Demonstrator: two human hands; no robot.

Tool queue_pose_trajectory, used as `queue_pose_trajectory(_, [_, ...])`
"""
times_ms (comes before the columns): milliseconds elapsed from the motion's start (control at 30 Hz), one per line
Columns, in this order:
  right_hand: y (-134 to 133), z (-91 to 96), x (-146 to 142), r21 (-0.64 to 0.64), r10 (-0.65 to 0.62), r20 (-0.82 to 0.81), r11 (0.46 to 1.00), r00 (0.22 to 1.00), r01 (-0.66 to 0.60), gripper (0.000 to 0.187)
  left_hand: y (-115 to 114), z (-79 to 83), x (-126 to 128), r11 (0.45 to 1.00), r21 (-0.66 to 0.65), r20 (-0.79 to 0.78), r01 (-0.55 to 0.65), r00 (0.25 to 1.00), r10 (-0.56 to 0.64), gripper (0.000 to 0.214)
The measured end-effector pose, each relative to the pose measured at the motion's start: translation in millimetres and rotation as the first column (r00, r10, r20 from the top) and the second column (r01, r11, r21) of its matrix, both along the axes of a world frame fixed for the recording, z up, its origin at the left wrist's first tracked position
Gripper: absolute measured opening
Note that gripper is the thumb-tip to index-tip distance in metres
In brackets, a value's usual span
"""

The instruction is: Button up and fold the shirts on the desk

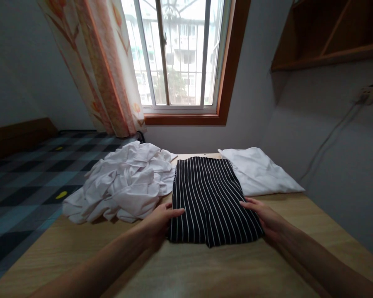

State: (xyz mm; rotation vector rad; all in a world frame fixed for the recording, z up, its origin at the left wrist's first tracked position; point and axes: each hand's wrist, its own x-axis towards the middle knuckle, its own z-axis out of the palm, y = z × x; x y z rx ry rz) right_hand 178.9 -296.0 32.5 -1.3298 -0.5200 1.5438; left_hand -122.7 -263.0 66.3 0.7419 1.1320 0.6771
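A black cloth with thin white stripes [207,198], folded into a rough rectangle, is in front of me over the wooden table. My left hand [163,217] grips its left edge, thumb on top and the other fingers partly hidden beside and beneath it. At the right edge my right hand [262,213] has hold of the same cloth, with some fingers out of sight under it. The near edge hangs slightly uneven, with a small point near the middle. Whether the cloth is a garment I cannot tell.
A crumpled heap of white cloth [124,182] lies on the table [143,273] at left. Flatter, folded white cloth [261,171] is at right. A bed with a checked cover [27,182] adjoins the left side. Behind are a curtain [102,74] and a window [183,58].
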Motion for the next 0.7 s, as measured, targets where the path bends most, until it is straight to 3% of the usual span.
queue_pose_trajectory(200, [-31, 1.3, -1, 0.058, 0.226, -0.016, 0.973, 0.974, -0.225, 0.059, -15, -8.0, -16, 0.987, -0.022, 0.102, 0.16, 0.982, -0.157, 0.044])
queue_pose_trajectory(267, [-42, 0.6, 1, 0.044, 0.273, -0.058, 0.962, 0.96, -0.27, 0.056, -22, -10.5, -24, 0.979, -0.048, 0.129, 0.196, 0.973, -0.189, 0.046])
queue_pose_trajectory(333, [-45, 0.3, 1, 0.033, 0.255, -0.073, 0.967, 0.964, -0.253, 0.048, -23, -10.2, -27, 0.986, -0.057, 0.126, 0.154, 0.981, -0.146, 0.053])
queue_pose_trajectory(433, [-30, 2.2, -4, 0.027, 0.204, -0.048, 0.979, 0.978, -0.203, 0.044, -14, -4.9, -17, 0.994, -0.043, 0.11, 0.099, 0.99, -0.093, 0.069])
queue_pose_trajectory(567, [2, 9.6, -10, -0.019, 0.171, -0.001, 0.985, 0.985, -0.171, 0.043, 5, 4.6, 6, 0.993, -0.033, 0.057, 0.109, 0.993, -0.107, 0.084])
queue_pose_trajectory(700, [19, 24.0, -5, 0.034, 0.168, 0.103, 0.984, 0.98, -0.173, 0.043, 16, 14.9, 12, 0.991, 0.005, 0.015, 0.132, 0.991, -0.132, 0.091])
